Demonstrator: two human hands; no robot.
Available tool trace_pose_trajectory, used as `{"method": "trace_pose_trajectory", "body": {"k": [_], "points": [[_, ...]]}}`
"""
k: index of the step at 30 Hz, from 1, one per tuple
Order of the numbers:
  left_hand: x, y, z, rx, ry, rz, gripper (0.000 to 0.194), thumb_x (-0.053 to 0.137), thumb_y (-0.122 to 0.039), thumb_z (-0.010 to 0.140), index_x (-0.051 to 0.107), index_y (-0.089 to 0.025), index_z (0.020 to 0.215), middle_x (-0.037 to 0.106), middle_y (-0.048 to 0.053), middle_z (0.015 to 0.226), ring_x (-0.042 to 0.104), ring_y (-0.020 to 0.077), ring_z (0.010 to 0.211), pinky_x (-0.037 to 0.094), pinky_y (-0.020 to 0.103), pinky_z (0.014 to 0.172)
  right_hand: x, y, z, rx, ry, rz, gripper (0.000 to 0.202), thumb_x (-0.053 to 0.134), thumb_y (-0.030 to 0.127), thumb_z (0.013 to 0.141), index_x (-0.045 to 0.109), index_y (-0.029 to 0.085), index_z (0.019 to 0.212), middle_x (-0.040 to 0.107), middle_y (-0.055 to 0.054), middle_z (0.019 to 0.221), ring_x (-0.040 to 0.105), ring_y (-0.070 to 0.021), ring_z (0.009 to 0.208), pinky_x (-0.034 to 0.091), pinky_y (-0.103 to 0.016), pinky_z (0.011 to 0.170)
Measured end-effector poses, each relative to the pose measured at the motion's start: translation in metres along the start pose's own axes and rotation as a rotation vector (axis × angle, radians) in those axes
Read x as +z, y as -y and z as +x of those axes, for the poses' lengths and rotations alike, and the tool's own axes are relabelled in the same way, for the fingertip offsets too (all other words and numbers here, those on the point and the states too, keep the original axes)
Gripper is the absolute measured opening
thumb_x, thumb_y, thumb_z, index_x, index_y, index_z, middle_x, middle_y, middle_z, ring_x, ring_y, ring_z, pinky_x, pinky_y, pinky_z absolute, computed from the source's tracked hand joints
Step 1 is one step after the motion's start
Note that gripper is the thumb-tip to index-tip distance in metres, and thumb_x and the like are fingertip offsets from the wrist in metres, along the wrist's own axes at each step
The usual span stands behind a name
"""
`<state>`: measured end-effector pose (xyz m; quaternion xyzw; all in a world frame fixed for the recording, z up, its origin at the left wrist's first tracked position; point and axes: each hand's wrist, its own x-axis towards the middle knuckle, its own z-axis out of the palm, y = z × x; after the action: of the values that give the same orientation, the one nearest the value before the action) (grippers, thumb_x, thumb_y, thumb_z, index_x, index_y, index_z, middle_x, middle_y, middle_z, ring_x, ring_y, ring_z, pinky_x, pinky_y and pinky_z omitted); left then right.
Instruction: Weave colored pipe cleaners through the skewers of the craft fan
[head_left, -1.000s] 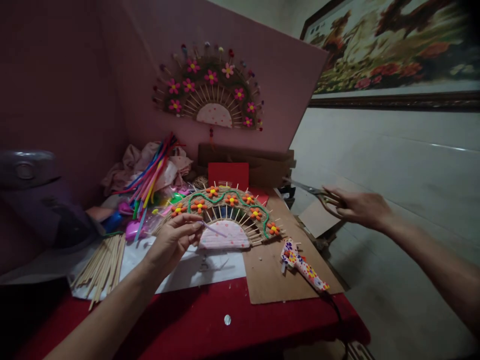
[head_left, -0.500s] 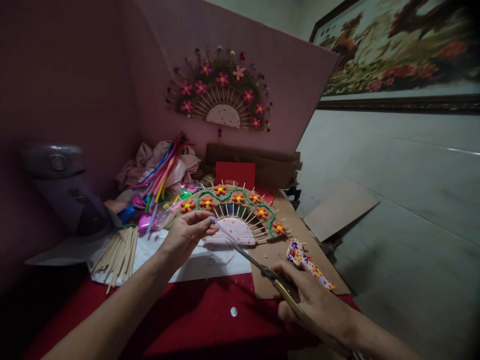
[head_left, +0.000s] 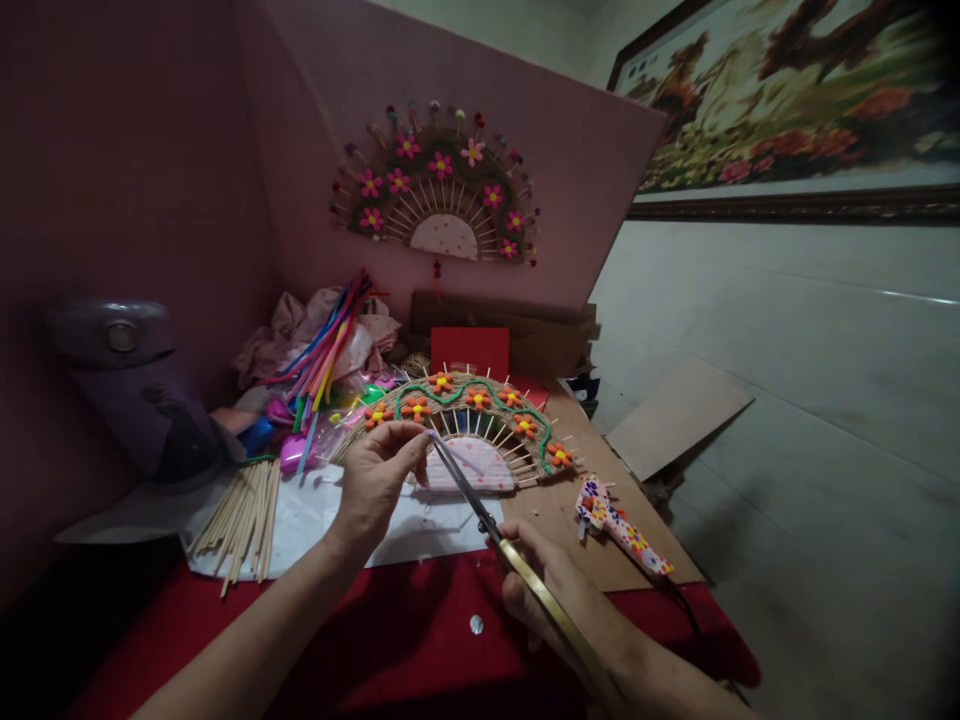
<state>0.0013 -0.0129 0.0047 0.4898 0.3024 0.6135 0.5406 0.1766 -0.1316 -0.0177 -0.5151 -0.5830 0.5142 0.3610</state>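
My left hand [head_left: 375,480] pinches a short purple pipe cleaner piece [head_left: 454,455] above the table. My right hand [head_left: 570,600] grips gold-handled scissors [head_left: 487,525], whose blade tips meet the purple piece near my left fingertips. Just behind lies a half-round fan craft [head_left: 469,425] of sticks and twine with orange flowers and a wavy green line. A patterned glue gun [head_left: 619,525] rests on brown cardboard [head_left: 547,520] to the right.
A bundle of wooden sticks [head_left: 240,505] lies at the left on white paper [head_left: 315,520]. Coloured pipe cleaners [head_left: 322,345] and cloth pile up behind. A finished fan [head_left: 442,185] hangs on the pink board. A cardboard sheet [head_left: 679,415] lies on the tiled floor at the right.
My right hand took the scissors from the right side, brought them in front of me and moved their blades up to the purple piece held in my left hand.
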Motion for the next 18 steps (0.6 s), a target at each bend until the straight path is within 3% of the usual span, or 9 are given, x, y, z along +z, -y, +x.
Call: {"method": "trace_pose_trajectory", "body": {"k": [4,12,18], "points": [[0.006,-0.003,-0.006,0.033,-0.002,0.056,0.014,0.07,-0.024,0.067,0.061,-0.014,0.071,0.058,-0.003,0.054,0.051,0.0089,0.042,0.044,0.022,0.042,0.009,0.006,0.009,-0.024,-0.061,0.037,0.06,0.048,0.075,0.066,0.04,0.022,0.095,0.036,0.01,0.058,0.028,-0.0025,0.038,0.033,-0.015,0.033],[0.009,-0.008,-0.013,0.031,0.076,0.07,0.015,0.071,-0.024,0.066,0.062,-0.014,0.071,0.06,0.0,0.059,0.054,0.011,0.045,0.048,0.025,0.044,0.016,0.015,0.011,-0.014,-0.066,0.113,0.063,0.045,0.078,0.065,0.042,0.022,0.095,0.039,0.007,0.061,0.032,-0.0034,0.043,0.032,-0.012,0.034],[0.008,-0.009,-0.014,0.02,0.153,0.057,0.015,0.071,-0.024,0.066,0.062,-0.013,0.072,0.059,0.0,0.058,0.053,0.0104,0.046,0.048,0.024,0.043,0.013,0.015,0.015,-0.092,-0.009,0.119,0.063,0.047,0.075,0.068,0.045,0.019,0.097,0.041,0.005,0.064,0.031,-0.0029,0.044,0.03,-0.013,0.036]]}}
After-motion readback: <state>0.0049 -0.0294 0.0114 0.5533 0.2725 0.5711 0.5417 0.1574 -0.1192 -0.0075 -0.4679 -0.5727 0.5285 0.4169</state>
